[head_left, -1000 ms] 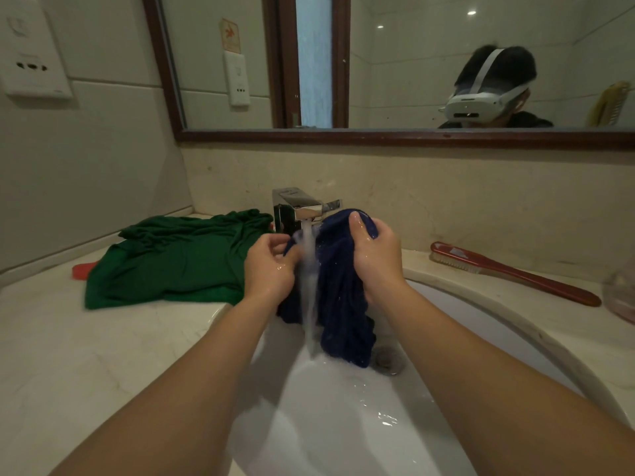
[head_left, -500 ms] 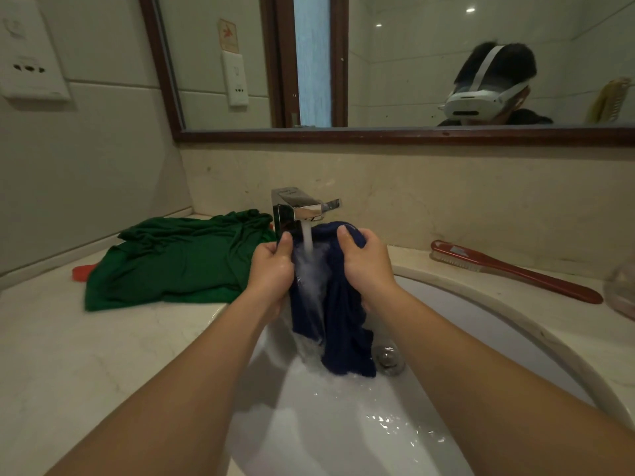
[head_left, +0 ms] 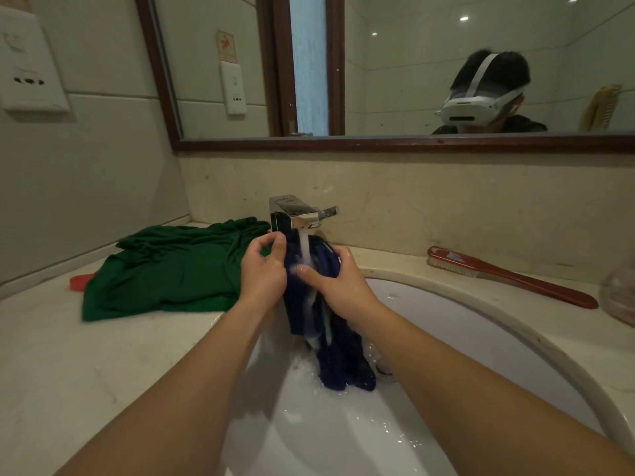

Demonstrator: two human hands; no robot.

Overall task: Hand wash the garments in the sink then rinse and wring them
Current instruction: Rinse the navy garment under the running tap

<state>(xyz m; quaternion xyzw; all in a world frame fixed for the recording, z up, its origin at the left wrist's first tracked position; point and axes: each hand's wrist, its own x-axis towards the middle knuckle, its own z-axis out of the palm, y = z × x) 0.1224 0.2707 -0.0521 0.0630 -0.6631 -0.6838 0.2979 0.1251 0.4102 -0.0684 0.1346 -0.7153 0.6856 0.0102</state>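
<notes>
A wet navy blue garment (head_left: 343, 355) hangs bunched over the white sink (head_left: 515, 324), its top under the running chrome tap (head_left: 295, 216). My left hand (head_left: 263, 273) grips the garment's left edge just under the spout. My right hand (head_left: 338, 280) grips its right side, thumb across the front where the water lands. Water runs down the cloth into the basin. A green garment (head_left: 171, 269) lies spread on the counter to the left of the tap.
A red-handled scrub brush (head_left: 508, 276) lies on the counter at the back right, and a clear container (head_left: 618, 297) sits at the right edge. A small red object (head_left: 80, 280) pokes out beside the green garment. The mirror reflects a person wearing a headset.
My hands have drawn closer together on the blue garment under the stream, and my right thumb has moved across its front. The cloth hangs lower into the basin.
</notes>
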